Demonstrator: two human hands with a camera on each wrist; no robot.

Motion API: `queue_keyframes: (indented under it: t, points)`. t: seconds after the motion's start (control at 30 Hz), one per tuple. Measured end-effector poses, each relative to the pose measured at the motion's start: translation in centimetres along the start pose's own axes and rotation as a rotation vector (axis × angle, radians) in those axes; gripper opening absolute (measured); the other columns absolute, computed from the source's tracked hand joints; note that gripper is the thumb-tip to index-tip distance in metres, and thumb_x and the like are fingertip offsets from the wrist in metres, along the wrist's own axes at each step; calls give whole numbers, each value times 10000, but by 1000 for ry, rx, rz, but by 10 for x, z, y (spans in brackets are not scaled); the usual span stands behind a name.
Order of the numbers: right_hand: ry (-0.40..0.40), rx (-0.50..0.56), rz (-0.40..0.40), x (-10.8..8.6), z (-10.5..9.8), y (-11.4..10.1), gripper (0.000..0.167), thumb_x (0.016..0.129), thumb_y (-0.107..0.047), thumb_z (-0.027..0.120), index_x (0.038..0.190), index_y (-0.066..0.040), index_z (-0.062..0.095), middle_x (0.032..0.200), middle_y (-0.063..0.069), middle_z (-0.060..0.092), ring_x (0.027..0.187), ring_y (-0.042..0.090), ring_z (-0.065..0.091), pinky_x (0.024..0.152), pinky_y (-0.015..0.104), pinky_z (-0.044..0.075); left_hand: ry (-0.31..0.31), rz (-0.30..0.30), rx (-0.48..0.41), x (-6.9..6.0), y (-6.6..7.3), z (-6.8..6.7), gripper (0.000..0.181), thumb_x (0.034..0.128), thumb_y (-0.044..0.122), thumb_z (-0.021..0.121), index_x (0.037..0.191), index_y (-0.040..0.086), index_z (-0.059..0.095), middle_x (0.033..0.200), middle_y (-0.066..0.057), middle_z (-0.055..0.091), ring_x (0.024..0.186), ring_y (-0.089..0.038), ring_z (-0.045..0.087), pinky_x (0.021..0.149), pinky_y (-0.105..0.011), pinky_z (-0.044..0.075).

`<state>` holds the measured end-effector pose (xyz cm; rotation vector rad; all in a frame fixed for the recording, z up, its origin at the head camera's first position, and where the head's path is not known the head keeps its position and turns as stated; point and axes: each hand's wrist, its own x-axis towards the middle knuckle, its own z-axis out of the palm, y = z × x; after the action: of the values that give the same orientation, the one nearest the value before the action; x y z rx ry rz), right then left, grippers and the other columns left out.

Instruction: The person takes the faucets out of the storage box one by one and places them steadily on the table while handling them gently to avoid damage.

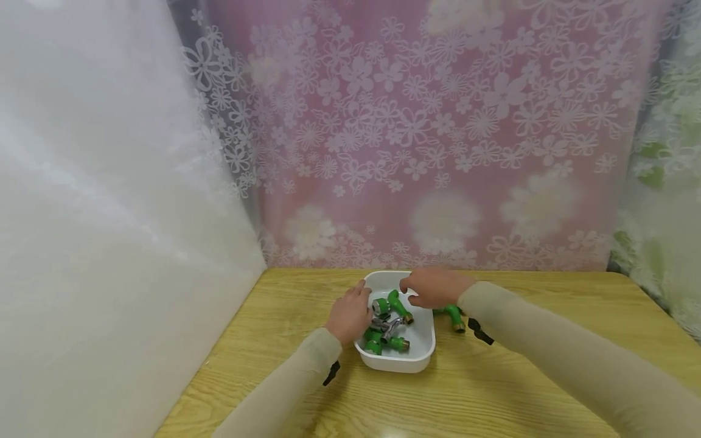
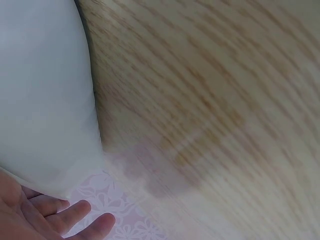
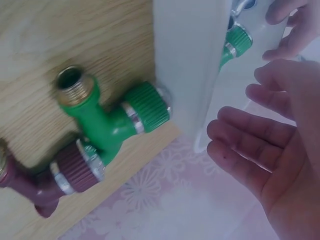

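Note:
A white plastic tub (image 1: 394,363) holds several green valve fittings (image 1: 398,304) with brass threaded ends, plus silver metal ones (image 1: 390,329). My left hand (image 1: 350,313) rests at the tub's left rim; its fingers are loosely extended along the wall in the left wrist view. Above the tub's far right side is my right hand (image 1: 438,287), its fingers relaxed and slightly bent, with nothing held in the right wrist view. On the table right of the tub lies a green valve fitting (image 3: 102,120) with a ribbed cap and brass thread, beside a dark purple one (image 3: 75,170).
Beneath everything is a wood-grain table (image 1: 285,328). A pink flowered curtain (image 1: 383,152) hangs behind its far edge. White sheeting (image 1: 109,213) closes off the left side, and a pale leaf-patterned sheet (image 1: 662,182) hangs at the right.

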<state>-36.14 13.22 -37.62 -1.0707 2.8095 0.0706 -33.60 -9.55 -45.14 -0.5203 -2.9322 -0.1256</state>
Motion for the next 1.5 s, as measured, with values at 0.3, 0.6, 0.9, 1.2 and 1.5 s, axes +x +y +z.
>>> queue_keyframes:
  t: [0.3, 0.6, 0.9, 1.2, 1.5]
  points:
    - [-63, 76, 29, 19, 1, -8, 349, 987, -290, 647, 1305, -147, 665, 1233, 63, 706, 1060, 210, 685, 924, 449, 559, 19, 5, 9, 2, 0, 5, 469, 1008, 282, 594, 1432, 91, 532, 1596, -118, 397, 1332, -286, 541, 922, -461, 562]
    - [-111, 117, 56, 34, 7, -9, 345, 975, -260, 668, 1296, -133, 661, 1230, 68, 698, 1091, 221, 669, 928, 449, 553, 34, 18, 26, 5, 2, 6, 474, 1013, 291, 583, 1439, 90, 527, 1592, -125, 403, 1314, -284, 557, 897, -451, 574]
    - [-148, 122, 83, 49, 10, -10, 389, 969, -257, 666, 1343, -156, 640, 1272, 46, 680, 1150, 230, 646, 958, 458, 536, 31, 16, 24, 3, 0, 1, 456, 1016, 279, 577, 1428, 89, 534, 1589, -125, 405, 1304, -279, 561, 886, -454, 575]
    - [-173, 107, 58, 60, 11, -15, 391, 974, -231, 662, 1355, -151, 630, 1330, 58, 654, 1155, 220, 636, 949, 444, 530, 40, 16, 16, 3, -2, 4, 453, 1017, 284, 582, 1428, 99, 535, 1588, -119, 409, 1295, -277, 570, 874, -456, 579]
    - [-175, 86, 58, 67, 15, -19, 284, 974, -194, 664, 1251, -142, 696, 1207, 49, 701, 1002, 183, 666, 856, 402, 559, 32, 9, -10, 2, -3, 4, 459, 1023, 277, 567, 1443, 100, 517, 1601, -119, 387, 1326, -282, 545, 919, -472, 563]
